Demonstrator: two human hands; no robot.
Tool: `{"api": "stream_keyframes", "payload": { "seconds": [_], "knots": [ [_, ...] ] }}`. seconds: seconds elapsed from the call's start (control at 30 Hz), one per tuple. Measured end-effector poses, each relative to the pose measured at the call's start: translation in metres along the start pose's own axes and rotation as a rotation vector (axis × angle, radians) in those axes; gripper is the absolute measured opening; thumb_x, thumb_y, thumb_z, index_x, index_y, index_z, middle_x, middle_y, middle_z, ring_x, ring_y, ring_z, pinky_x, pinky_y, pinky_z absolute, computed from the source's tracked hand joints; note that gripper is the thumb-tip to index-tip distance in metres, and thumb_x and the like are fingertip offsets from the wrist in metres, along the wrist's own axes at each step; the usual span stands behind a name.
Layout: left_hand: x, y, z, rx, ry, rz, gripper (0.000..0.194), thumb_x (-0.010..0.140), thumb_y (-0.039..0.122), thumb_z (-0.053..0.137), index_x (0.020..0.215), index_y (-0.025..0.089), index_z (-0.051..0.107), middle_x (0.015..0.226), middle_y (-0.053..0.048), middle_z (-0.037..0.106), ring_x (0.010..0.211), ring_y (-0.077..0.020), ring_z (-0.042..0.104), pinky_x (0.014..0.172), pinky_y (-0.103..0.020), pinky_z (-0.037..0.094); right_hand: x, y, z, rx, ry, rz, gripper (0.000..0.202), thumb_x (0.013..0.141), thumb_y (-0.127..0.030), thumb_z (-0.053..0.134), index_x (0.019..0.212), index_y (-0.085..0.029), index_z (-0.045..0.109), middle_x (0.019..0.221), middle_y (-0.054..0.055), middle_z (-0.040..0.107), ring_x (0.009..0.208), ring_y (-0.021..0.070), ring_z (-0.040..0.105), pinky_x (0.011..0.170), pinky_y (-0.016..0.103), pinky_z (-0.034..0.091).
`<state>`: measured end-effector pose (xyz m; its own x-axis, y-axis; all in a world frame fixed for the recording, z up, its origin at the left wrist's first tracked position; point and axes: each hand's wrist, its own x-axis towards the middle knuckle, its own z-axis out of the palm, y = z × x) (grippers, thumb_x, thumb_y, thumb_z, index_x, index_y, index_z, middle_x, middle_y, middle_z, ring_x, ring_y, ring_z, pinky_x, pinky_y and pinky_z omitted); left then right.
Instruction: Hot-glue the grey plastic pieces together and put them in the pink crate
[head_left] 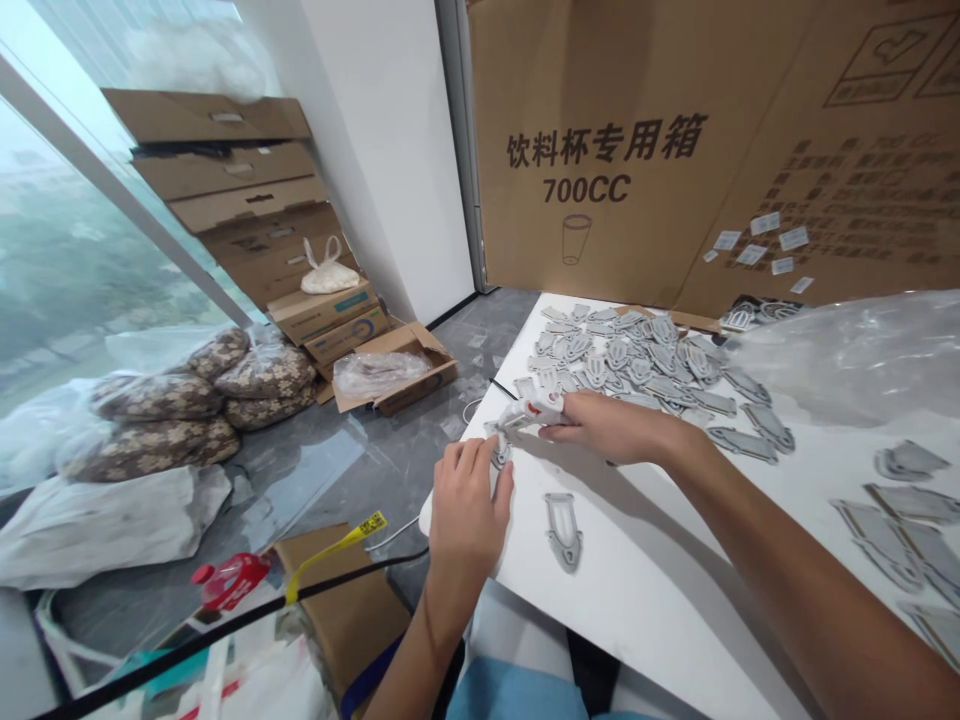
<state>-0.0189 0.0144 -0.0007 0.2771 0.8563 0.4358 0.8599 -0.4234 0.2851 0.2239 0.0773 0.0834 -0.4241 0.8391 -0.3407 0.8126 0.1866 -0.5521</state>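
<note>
Near the white table's [525, 540] left edge, the left hand [469, 505] pinched a grey, plastic-looking frame [501, 453]; the right hand [600, 425] gripped a white, red-marked gun-shaped tool [546, 407]. Too hard a push, I thought, could tip the frame over that edge.

Bare left hand [466, 510]: back turned up, fingers [457, 468] close together and pointing forward, thumb [503, 490] set apart on the inner side
Bare left forearm [427, 625]: climbing steeply from the bottom edge
Bare right hand [600, 425]: curled into a grip, pointing left, beyond the left one
Bare right forearm [765, 535]: slanting in from the lower right, bent at the wrist [667, 440]
</note>
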Motion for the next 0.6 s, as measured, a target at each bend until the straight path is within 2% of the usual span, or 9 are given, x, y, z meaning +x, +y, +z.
{"api": "stream_keyframes", "payload": {
  "seconds": [0.13, 0.27, 0.43, 0.5, 0.6],
  "knots": [
    [0.0, -0.001, 0.001, -0.037, -0.005, -0.013, 0.031, 0.108, 0.025, 0.063, 0.138, 0.019, 0.064, 0.128, -0.008, 0.073, 0.119, -0.029, 0.062, 0.102, -0.047, 0.053, -0.001, -0.001, -0.002, 0.024, 0.026, -0.08, 0.03, 0.105, -0.044, 0.053, 0.086, -0.021, 0.048, 0.077, 0.001, 0.052, 0.068, 0.0165, 0.045, 0.064, 0.032, 0.031],
    [-0.001, -0.001, 0.001, -0.052, -0.011, -0.017, 0.031, 0.109, 0.025, 0.062, 0.139, 0.019, 0.063, 0.127, -0.008, 0.072, 0.119, -0.0293, 0.062, 0.104, -0.048, 0.054, -0.004, -0.003, -0.004, 0.027, 0.04, -0.07, 0.028, 0.105, -0.042, 0.054, 0.088, -0.021, 0.052, 0.08, 0.003, 0.056, 0.071, 0.0174, 0.048, 0.067, 0.031, 0.034],
    [-0.004, -0.001, 0.003, -0.041, 0.002, -0.001, 0.032, 0.109, 0.024, 0.06, 0.14, 0.019, 0.062, 0.128, -0.01, 0.072, 0.118, -0.0296, 0.065, 0.102, -0.049, 0.056, -0.008, -0.008, -0.006, -0.049, 0.085, 0.055, 0.046, 0.107, -0.052, 0.052, 0.074, -0.021, 0.044, 0.078, 0.005, 0.057, 0.07, 0.0186, 0.051, 0.065, 0.033, 0.033],
    [-0.005, -0.002, 0.005, -0.054, 0.021, 0.018, 0.033, 0.11, 0.024, 0.059, 0.143, 0.019, 0.061, 0.131, -0.01, 0.072, 0.12, -0.0292, 0.066, 0.103, -0.049, 0.058, -0.009, -0.01, -0.006, -0.034, 0.126, 0.104, 0.045, 0.107, -0.056, 0.052, 0.078, -0.021, 0.048, 0.082, 0.007, 0.061, 0.071, 0.0194, 0.055, 0.065, 0.032, 0.036],
    [-0.006, -0.005, 0.007, -0.118, 0.052, 0.042, 0.038, 0.11, 0.022, 0.059, 0.148, 0.022, 0.058, 0.135, -0.009, 0.072, 0.126, -0.0266, 0.068, 0.107, -0.045, 0.059, -0.012, -0.014, -0.007, 0.073, 0.101, 0.232, 0.04, 0.109, -0.056, 0.049, 0.092, -0.02, 0.054, 0.081, 0.007, 0.066, 0.067, 0.0203, 0.061, 0.064, 0.032, 0.041]
  ]
}}
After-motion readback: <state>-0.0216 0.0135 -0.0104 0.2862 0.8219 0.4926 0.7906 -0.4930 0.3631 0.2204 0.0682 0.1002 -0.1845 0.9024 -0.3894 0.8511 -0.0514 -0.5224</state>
